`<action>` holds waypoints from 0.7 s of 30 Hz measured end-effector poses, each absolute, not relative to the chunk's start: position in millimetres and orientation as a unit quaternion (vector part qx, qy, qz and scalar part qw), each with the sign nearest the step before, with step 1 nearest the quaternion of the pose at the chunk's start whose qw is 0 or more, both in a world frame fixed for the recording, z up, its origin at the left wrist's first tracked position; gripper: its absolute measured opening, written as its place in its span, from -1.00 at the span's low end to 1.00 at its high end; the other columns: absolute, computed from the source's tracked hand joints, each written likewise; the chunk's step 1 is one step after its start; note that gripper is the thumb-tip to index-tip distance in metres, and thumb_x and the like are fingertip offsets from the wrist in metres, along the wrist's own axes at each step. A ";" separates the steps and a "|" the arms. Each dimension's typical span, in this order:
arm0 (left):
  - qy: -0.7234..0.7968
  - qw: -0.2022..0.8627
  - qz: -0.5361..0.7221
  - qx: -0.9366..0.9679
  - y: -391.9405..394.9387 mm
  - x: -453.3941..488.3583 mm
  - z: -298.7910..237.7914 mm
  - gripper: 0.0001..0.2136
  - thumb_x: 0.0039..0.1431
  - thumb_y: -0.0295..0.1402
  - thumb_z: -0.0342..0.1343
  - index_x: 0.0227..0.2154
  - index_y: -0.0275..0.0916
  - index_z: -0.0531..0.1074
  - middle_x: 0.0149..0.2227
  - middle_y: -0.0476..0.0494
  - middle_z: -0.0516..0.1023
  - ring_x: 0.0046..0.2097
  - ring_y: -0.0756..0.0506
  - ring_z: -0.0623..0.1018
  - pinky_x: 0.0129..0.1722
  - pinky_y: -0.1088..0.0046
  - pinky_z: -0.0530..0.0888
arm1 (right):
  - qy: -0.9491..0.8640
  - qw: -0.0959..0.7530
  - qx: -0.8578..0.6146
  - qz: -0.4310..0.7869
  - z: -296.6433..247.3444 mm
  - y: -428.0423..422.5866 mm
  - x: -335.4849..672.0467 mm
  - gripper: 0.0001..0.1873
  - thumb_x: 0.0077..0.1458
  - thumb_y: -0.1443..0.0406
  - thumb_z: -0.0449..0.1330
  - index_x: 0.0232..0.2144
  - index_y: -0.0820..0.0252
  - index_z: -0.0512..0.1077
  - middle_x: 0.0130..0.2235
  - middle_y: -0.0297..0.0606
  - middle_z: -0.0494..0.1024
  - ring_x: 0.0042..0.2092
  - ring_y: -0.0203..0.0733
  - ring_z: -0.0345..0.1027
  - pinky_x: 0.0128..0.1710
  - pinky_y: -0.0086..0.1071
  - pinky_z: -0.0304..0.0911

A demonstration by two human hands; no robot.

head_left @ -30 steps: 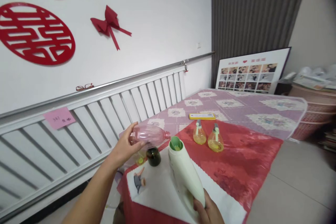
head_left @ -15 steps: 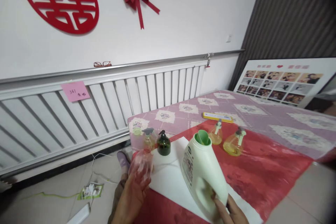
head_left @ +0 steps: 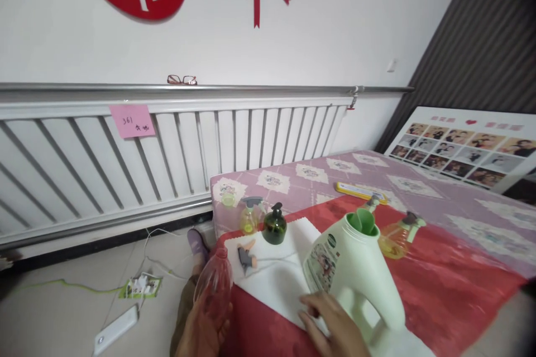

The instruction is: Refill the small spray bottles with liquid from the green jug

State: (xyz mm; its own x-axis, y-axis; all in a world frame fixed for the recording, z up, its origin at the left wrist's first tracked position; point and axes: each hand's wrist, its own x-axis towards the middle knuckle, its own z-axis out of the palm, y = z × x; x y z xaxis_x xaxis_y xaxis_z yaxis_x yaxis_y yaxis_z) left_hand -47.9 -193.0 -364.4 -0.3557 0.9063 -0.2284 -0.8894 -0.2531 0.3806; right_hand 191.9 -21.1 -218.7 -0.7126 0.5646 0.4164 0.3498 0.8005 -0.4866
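Note:
My left hand (head_left: 205, 330), low in the view, is wrapped round a see-through pink bottle (head_left: 218, 281) with its neck bare. My right hand (head_left: 333, 326) is off the jug's handle, fingers apart and holding nothing, over the white sheet (head_left: 274, 284). Just beyond it stands the large pale green jug (head_left: 349, 254), its mouth uncapped around a green spout (head_left: 363, 222). A grey and orange spray head (head_left: 246, 257) with a thin tube lies on the sheet. Behind are a dark green pump bottle (head_left: 275, 230) and a small yellowish spray bottle (head_left: 249, 222).
Right of the jug stands a yellow spray bottle (head_left: 393, 241); another spray head (head_left: 372, 201) shows behind the jug. A yellow flat case (head_left: 355, 192) lies on the purple patterned cover (head_left: 310, 173). A radiator (head_left: 234, 139) lines the wall. Cables and a power strip (head_left: 141, 286) lie on the floor.
My right hand has let go of the jug's handle and moved left. The pink bottle is lower, and the spray head on the sheet is now visible. My view has shifted.

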 end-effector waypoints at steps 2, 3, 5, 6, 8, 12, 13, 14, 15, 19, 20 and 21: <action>0.222 0.576 0.787 0.008 -196.7 -47.5 -375.2 -0.59 0.18 -0.21 0.11 0.08 0.31 0.27 0.06 0.04 0.49 -0.03 -0.17 0.55 -0.16 0.33 0.48 | -0.933 0.176 -0.263 0.171 -223.9 -16.1 147.6 -0.82 0.12 0.38 0.10 -0.22 0.16 0.46 -0.25 -0.18 0.55 -0.22 -0.15 0.48 -0.21 -0.37 0.38; 0.222 0.579 0.785 0.005 -198.7 -47.7 -379.6 -0.61 0.16 -0.24 0.13 0.04 0.29 0.32 0.05 0.04 0.51 -0.03 -0.17 0.55 -0.16 0.33 0.48 | -0.944 0.126 -0.263 0.157 -227.9 -12.5 127.8 -0.77 0.12 0.41 0.09 -0.16 0.18 0.45 -0.19 -0.15 0.54 -0.15 -0.15 0.46 -0.15 -0.38 0.36; 0.227 0.582 0.781 -0.002 -203.7 -49.1 -385.5 -0.65 0.15 -0.28 0.15 -0.01 0.23 0.39 0.03 0.03 0.53 -0.02 -0.18 0.54 -0.16 0.33 0.48 | -0.950 0.102 -0.259 0.145 -236.2 -4.1 94.5 -0.71 0.09 0.44 0.10 -0.12 0.19 0.45 -0.14 -0.13 0.52 -0.09 -0.12 0.43 -0.10 -0.35 0.32; 0.227 0.583 0.780 -0.004 -206.5 -50.2 -386.8 -0.67 0.15 -0.29 0.15 -0.03 0.20 0.41 0.03 0.02 0.52 -0.01 -0.19 0.54 -0.15 0.32 0.47 | -0.952 0.093 -0.258 0.138 -240.0 -0.1 81.0 -0.72 0.10 0.44 0.09 -0.14 0.18 0.46 -0.14 -0.13 0.51 -0.10 -0.10 0.42 -0.11 -0.33 0.32; 0.229 0.583 0.779 0.003 -211.7 -52.9 -386.6 -0.69 0.16 -0.31 0.14 -0.05 0.18 0.43 0.05 0.03 0.52 0.00 -0.19 0.54 -0.14 0.30 0.47 | -0.955 0.073 -0.257 0.126 -246.2 6.3 60.0 -0.76 0.09 0.42 0.11 -0.18 0.19 0.47 -0.15 -0.12 0.51 -0.10 -0.06 0.40 -0.14 -0.30 0.32; 0.247 0.591 0.768 0.017 -217.1 -57.0 -384.3 -0.72 0.20 -0.36 0.09 -0.14 0.26 0.47 -0.02 0.11 0.56 -0.05 -0.14 0.57 -0.15 0.33 0.48 | -0.959 0.021 -0.263 0.103 -255.0 10.1 36.0 -0.73 0.06 0.37 0.22 -0.13 0.21 0.44 -0.10 -0.14 0.52 -0.04 -0.03 0.37 -0.13 -0.23 0.33; 0.248 0.594 0.765 0.011 -217.2 -57.3 -384.8 -0.73 0.22 -0.35 0.08 -0.16 0.28 0.48 -0.04 0.14 0.57 -0.06 -0.13 0.58 -0.16 0.35 0.48 | -0.958 0.009 -0.268 0.099 -257.1 9.6 32.6 -0.74 0.10 0.34 0.22 -0.12 0.21 0.43 -0.09 -0.17 0.51 -0.04 -0.06 0.38 -0.12 -0.21 0.34; 0.248 0.595 0.765 0.005 -216.9 -57.4 -385.9 -0.74 0.22 -0.32 0.07 -0.17 0.30 0.48 -0.05 0.16 0.58 -0.07 -0.12 0.58 -0.17 0.37 0.48 | -0.957 -0.001 -0.274 0.096 -259.3 9.0 30.1 -0.76 0.15 0.29 0.20 -0.11 0.21 0.42 -0.08 -0.20 0.51 -0.05 -0.10 0.39 -0.11 -0.18 0.35; 0.246 0.593 0.767 0.000 -216.3 -57.2 -387.6 -0.74 0.22 -0.31 0.07 -0.17 0.32 0.48 -0.05 0.17 0.58 -0.08 -0.11 0.59 -0.18 0.37 0.48 | -0.955 -0.008 -0.282 0.093 -261.6 8.4 28.1 -0.76 0.19 0.26 0.17 -0.10 0.21 0.41 -0.07 -0.22 0.50 -0.07 -0.14 0.41 -0.11 -0.17 0.37; 0.258 0.584 0.770 0.002 -213.1 -55.9 -396.0 -0.70 0.21 -0.31 0.08 -0.11 0.36 0.42 -0.03 0.19 0.56 -0.08 -0.09 0.58 -0.17 0.40 0.47 | -0.950 -0.013 -0.296 0.099 -269.3 8.7 25.0 -0.72 0.21 0.22 0.15 -0.06 0.20 0.39 -0.03 -0.21 0.49 -0.09 -0.16 0.43 -0.11 -0.16 0.39; 0.266 0.586 0.766 0.001 -212.2 -55.7 -397.2 -0.67 0.21 -0.31 0.09 -0.06 0.36 0.39 -0.01 0.17 0.55 -0.07 -0.09 0.57 -0.16 0.40 0.46 | -0.951 -0.009 -0.292 0.104 -269.7 9.5 25.2 -0.72 0.21 0.21 0.16 -0.07 0.20 0.39 -0.03 -0.22 0.49 -0.09 -0.16 0.43 -0.10 -0.16 0.38; 0.274 0.588 0.761 -0.004 -211.3 -55.5 -397.7 -0.64 0.20 -0.30 0.09 -0.02 0.36 0.35 0.01 0.15 0.54 -0.07 -0.09 0.56 -0.15 0.41 0.46 | -0.952 -0.002 -0.286 0.111 -268.9 10.3 25.8 -0.73 0.21 0.21 0.15 -0.08 0.21 0.40 -0.05 -0.23 0.50 -0.09 -0.17 0.43 -0.10 -0.15 0.38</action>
State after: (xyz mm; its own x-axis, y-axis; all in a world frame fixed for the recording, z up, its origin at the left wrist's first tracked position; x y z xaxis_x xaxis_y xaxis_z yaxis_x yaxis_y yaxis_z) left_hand -55.5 -211.3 -397.7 -0.3083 0.8927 -0.3288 -0.8971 -0.1578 0.4126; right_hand 25.8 10.3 -268.9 -0.8366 0.5437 -0.0677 0.5446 0.8117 -0.2109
